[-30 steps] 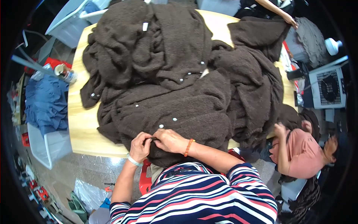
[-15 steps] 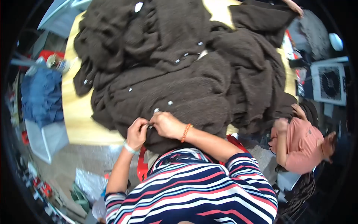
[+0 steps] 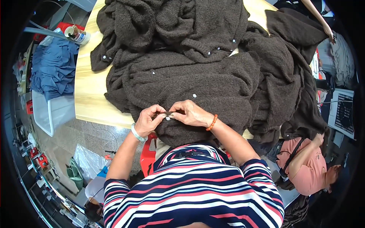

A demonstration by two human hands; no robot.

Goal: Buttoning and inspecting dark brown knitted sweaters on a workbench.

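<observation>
A dark brown knit garment (image 3: 190, 81) spreads over the near part of the table and hangs toward my lap. My left hand (image 3: 146, 122), with a pale bracelet on the wrist, pinches its edge between thumb and fingers. Close beside it, my right hand (image 3: 192, 114), wearing an orange bead bracelet, grips the same fold from the other side. A small shiny whitish button (image 3: 167, 118) shows just below the fingertips. Another button (image 3: 194, 95) sits farther up on the knit. The fingertips partly hide the held fold.
More brown knit pieces (image 3: 133, 26) heap across the pale wooden table (image 3: 89, 79). A jar (image 3: 78, 36) stands by the left edge, near blue cloth (image 3: 53, 64) on a white bin (image 3: 51, 114). At the right, a co-worker in pink (image 3: 304, 163) handles brown knit. Another person's arm (image 3: 319, 17) reaches in at the upper right.
My view has shifted, moving the table contents rightward in the picture. Both hands still pinch the knit edge, and a button now shows below the fingertips. The co-worker in pink has changed posture.
</observation>
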